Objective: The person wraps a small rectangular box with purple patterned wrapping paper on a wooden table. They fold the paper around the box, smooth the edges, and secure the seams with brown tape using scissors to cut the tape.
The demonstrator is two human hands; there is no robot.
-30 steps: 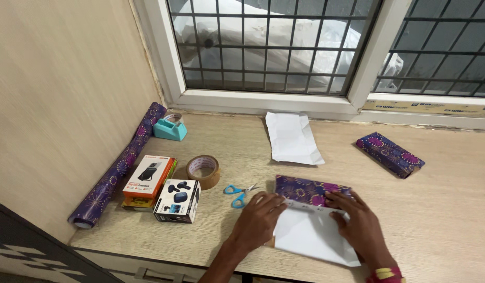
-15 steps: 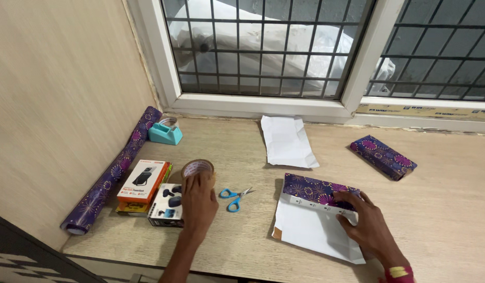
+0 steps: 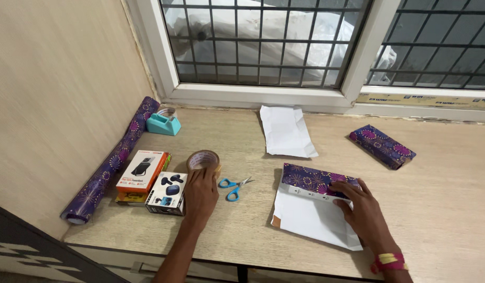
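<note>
Taping step of gift wrap: my left hand (image 3: 200, 191) closes its grip on the brown tape roll (image 3: 203, 159) at 9 o'clock, beside the blue scissors (image 3: 233, 186). My right hand (image 3: 364, 212), flat and ungripped, pins the paper flap on the half-wrapped box (image 3: 317, 181) at 3 o'clock; next probably needs tape brought across without letting the flap lift.

The tape roll (image 3: 203, 159) sits left of the scissors (image 3: 233, 186), with two small boxes (image 3: 153, 181) further left and the wrapping paper roll (image 3: 110, 162) along the wall. The tape dispenser (image 3: 163, 123) stands behind them. The half-wrapped box (image 3: 316, 183) lies right of the scissors, a wrapped box (image 3: 382, 146) behind it to the right.
</note>
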